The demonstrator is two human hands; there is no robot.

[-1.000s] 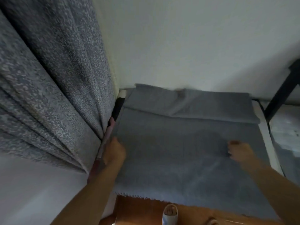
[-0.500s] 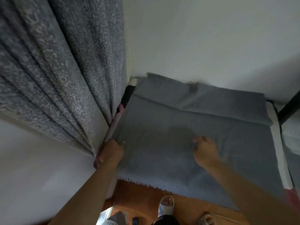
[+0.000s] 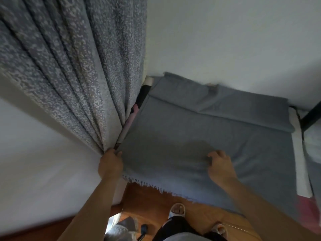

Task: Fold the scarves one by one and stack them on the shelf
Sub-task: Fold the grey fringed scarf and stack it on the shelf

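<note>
White wall corner, grey fringed scarf spread flat, left hand fingers pinching its edge, right hand fingers bunching it.

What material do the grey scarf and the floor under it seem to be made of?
The grey scarf: seemingly a soft, matte woven fabric, perhaps wool or cotton; it drapes, creases, and has a tasselled fringe on its near edge. The floor: seemingly wood or wood-look laminate, reddish-brown with a slight sheen; the grain is too blurred to confirm.
</note>
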